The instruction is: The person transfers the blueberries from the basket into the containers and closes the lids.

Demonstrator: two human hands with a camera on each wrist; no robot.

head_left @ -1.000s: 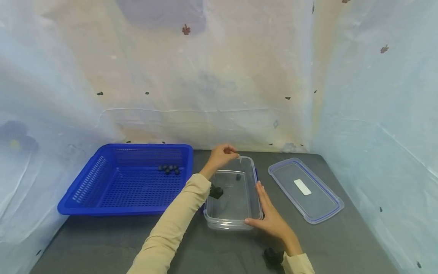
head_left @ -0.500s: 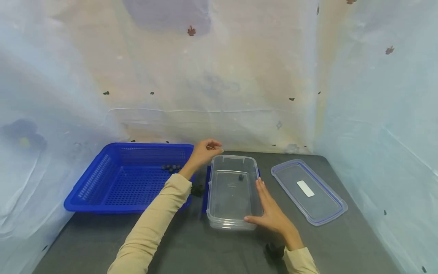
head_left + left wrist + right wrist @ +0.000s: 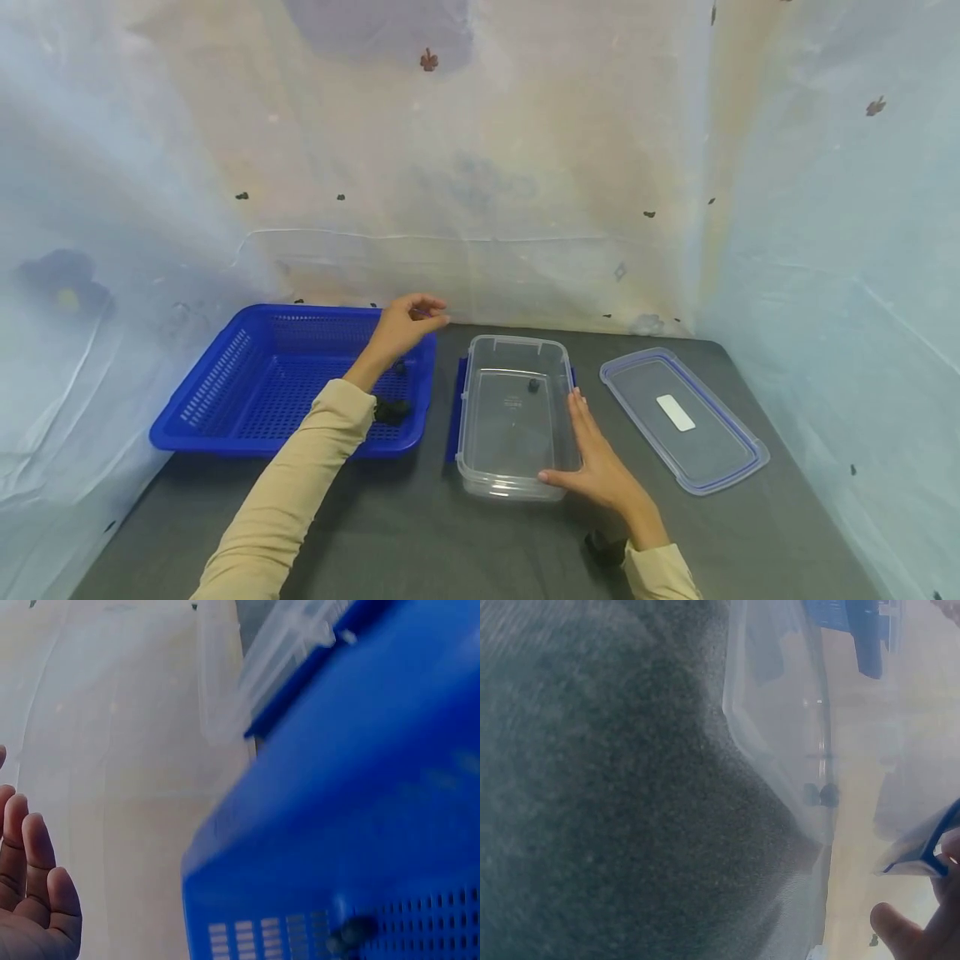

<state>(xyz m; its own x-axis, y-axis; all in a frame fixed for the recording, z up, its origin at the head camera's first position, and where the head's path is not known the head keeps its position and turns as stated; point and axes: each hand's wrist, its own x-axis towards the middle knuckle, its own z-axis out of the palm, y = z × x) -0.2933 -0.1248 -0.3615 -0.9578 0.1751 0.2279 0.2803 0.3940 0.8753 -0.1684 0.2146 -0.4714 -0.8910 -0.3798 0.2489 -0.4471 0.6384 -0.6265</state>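
My left hand (image 3: 401, 333) hovers over the back right of a blue plastic basket (image 3: 180, 437), fingers loosely bent, with nothing visible between them. Inside the basket are small dark round berries (image 3: 349, 935), which look like blueberries; in the head view the left wrist mostly hides them. A clear rectangular food container (image 3: 513, 425) stands lidless to the basket's right. One dark berry (image 3: 533, 386) lies toward its back. My right hand (image 3: 600, 471) rests against the container's right side, fingers straight along the wall and thumb at the near rim.
A clear lid (image 3: 686, 450) with a blue seal and white label lies right of the container. Blue latch flaps (image 3: 456, 408) stick out from the container's sides. A grey cloth (image 3: 450, 542) covers the table. Patterned sheeting (image 3: 480, 167) hangs behind and at both sides.
My left hand has moved left, from above the container's back edge to over the basket. The right hand has stayed on the container, and the berry inside it has not moved.
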